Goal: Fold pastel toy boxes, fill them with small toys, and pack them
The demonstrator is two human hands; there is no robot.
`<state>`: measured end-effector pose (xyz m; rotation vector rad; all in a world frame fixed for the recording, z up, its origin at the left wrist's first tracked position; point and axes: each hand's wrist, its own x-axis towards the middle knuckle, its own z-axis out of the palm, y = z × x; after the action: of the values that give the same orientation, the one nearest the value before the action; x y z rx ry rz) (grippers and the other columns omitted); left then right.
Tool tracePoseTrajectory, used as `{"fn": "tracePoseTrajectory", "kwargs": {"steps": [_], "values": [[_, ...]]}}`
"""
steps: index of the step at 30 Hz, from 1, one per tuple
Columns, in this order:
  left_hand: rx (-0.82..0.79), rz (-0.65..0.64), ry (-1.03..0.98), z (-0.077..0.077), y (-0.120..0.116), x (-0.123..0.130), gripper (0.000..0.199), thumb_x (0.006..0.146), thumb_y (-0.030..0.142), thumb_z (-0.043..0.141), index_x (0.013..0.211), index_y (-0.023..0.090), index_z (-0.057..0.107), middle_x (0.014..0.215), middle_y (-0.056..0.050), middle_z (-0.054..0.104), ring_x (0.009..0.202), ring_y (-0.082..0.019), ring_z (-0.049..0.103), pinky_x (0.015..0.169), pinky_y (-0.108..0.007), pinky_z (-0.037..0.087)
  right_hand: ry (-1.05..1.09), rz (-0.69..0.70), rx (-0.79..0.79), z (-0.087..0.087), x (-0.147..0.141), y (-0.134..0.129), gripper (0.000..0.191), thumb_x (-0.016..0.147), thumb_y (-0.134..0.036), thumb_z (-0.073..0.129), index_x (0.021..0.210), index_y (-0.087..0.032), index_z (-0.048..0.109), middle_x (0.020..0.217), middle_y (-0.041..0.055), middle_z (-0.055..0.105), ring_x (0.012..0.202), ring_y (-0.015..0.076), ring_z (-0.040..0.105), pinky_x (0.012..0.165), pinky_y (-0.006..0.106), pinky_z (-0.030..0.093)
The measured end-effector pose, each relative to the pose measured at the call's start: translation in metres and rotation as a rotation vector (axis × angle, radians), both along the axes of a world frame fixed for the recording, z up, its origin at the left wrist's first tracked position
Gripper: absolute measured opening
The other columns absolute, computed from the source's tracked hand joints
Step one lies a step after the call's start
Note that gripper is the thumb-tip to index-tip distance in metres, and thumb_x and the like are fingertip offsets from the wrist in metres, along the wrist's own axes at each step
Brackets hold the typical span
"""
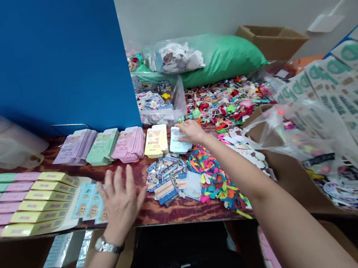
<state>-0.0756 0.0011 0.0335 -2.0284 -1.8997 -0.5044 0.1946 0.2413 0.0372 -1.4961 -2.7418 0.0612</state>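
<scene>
My left hand (120, 202), with a watch on its wrist, hovers palm down with its fingers spread. It is beside light blue printed packets (89, 201) and partly covers them. Farther out, my right hand (192, 132) has its fingers closed over the right edge of a light blue folded carton (176, 142), in a small stack. To the left of that stack lie flat folded cartons in yellow (155, 141), pink (128, 145), green (102, 147) and purple (75, 148). In front of my right hand are piles of small printed cards (169, 178) and colourful small flat pieces (217, 175).
Rows of made-up boxes (28, 201) fill the left of the table. Bags of small parts, a green sack (221, 57) and loose trinkets (224, 97) crowd the back. A cardboard box (287, 171) and printed bags (347, 103) stand right. A plastic jug (3, 139) is far left.
</scene>
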Motion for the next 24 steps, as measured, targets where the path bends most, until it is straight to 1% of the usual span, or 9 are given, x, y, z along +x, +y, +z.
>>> {"fn": "tracePoseTrajectory", "kwargs": {"steps": [2,4,8,12,16,18,21,23,24], "values": [[0.040,-0.105,-0.029,0.004,0.008,0.020,0.072,0.086,0.045,0.058,0.146,0.011,0.037,0.139,-0.024,0.048,0.136,-0.043,0.034,0.111,-0.063,0.020,-0.007,0.011,-0.012,-0.002,0.001,0.003,0.069,0.081,-0.043,0.068,0.141,-0.018,0.043,0.136,0.0151,0.053,0.122,0.0317,0.047,0.102,0.042,0.035],[0.048,-0.192,-0.053,0.007,0.012,0.038,0.067,0.087,0.043,0.057,0.144,0.011,0.040,0.138,-0.022,0.049,0.135,-0.041,0.036,0.112,-0.061,0.023,-0.012,0.027,-0.028,-0.004,0.002,0.006,0.068,0.082,-0.047,0.066,0.140,-0.018,0.044,0.142,0.0143,0.049,0.126,0.0316,0.045,0.103,0.042,0.035],[0.023,-0.284,-0.091,0.004,0.009,0.061,0.063,0.088,0.038,0.057,0.143,0.012,0.041,0.137,-0.021,0.050,0.135,-0.040,0.036,0.111,-0.061,0.025,-0.013,0.055,-0.054,-0.006,0.005,0.007,0.058,0.087,-0.048,0.059,0.138,-0.021,0.047,0.141,0.0110,0.051,0.127,0.0312,0.045,0.105,0.043,0.034],[-0.015,-0.331,-0.115,-0.001,0.006,0.071,0.063,0.089,0.036,0.056,0.144,0.013,0.038,0.138,-0.020,0.049,0.135,-0.040,0.036,0.111,-0.062,0.027,0.009,0.066,-0.058,-0.006,0.001,0.009,0.058,0.086,-0.043,0.062,0.138,-0.022,0.046,0.135,0.0128,0.055,0.123,0.0324,0.048,0.102,0.045,0.036],[-0.039,-0.382,-0.190,-0.003,0.009,0.079,0.063,0.089,0.035,0.055,0.144,0.011,0.035,0.137,-0.021,0.048,0.133,-0.039,0.037,0.108,-0.060,0.034,0.057,0.065,-0.061,-0.006,-0.004,0.014,0.055,0.084,-0.037,0.065,0.134,-0.021,0.050,0.126,0.0122,0.059,0.118,0.0275,0.052,0.099,0.038,0.038],[-0.061,-0.415,-0.237,-0.002,0.011,0.082,0.063,0.090,0.034,0.055,0.144,0.011,0.034,0.137,-0.021,0.046,0.133,-0.037,0.037,0.107,-0.057,0.038,0.095,0.036,-0.045,-0.006,-0.002,0.015,0.060,0.081,-0.040,0.068,0.135,-0.020,0.048,0.127,0.0123,0.057,0.118,0.0268,0.052,0.099,0.036,0.039],[-0.077,-0.434,-0.280,-0.002,0.012,0.083,0.063,0.090,0.034,0.054,0.145,0.013,0.032,0.139,-0.020,0.045,0.134,-0.036,0.036,0.107,-0.055,0.038,0.155,-0.056,-0.004,-0.003,0.009,0.015,0.073,0.078,-0.052,0.069,0.138,-0.017,0.045,0.131,0.0157,0.052,0.120,0.0299,0.049,0.099,0.037,0.040],[-0.081,-0.433,-0.295,-0.004,0.011,0.082,0.062,0.091,0.033,0.053,0.145,0.013,0.031,0.139,-0.019,0.044,0.134,-0.035,0.036,0.108,-0.056,0.037,0.185,-0.119,0.010,-0.002,0.019,0.014,0.076,0.079,-0.057,0.066,0.138,-0.015,0.045,0.128,0.0173,0.054,0.118,0.0309,0.051,0.096,0.038,0.041],[-0.086,-0.434,-0.299,-0.005,0.010,0.082,0.062,0.091,0.033,0.053,0.145,0.014,0.031,0.139,-0.019,0.044,0.134,-0.035,0.036,0.108,-0.056,0.037,0.195,-0.143,0.006,-0.002,0.024,0.013,0.073,0.079,-0.056,0.065,0.136,-0.015,0.046,0.124,0.0167,0.057,0.114,0.0302,0.053,0.093,0.036,0.043]]}}
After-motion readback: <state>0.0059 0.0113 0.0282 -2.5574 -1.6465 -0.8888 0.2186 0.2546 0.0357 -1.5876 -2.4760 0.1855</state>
